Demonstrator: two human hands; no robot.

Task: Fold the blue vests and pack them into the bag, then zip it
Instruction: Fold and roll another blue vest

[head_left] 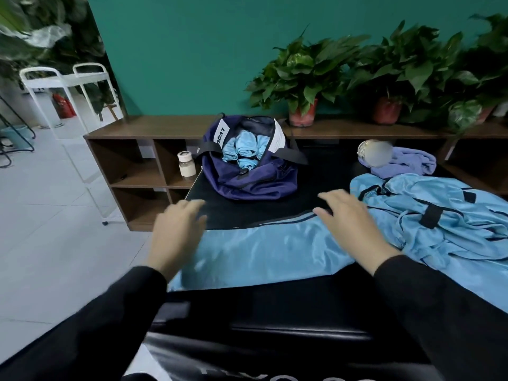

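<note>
My left hand (176, 237) and right hand (354, 224) both released, fingers relaxed, over folded blue vest (261, 254) strip on black table (264, 306). Navy bag (250, 174) unzipped behind, rolled vests (243, 149) inside. Vest pile (428, 221) at right.

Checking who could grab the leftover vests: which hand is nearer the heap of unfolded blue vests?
The right hand. It hovers just beside the heap of vests, near its left edge. The left hand is at the far end of the flat vest.
</note>
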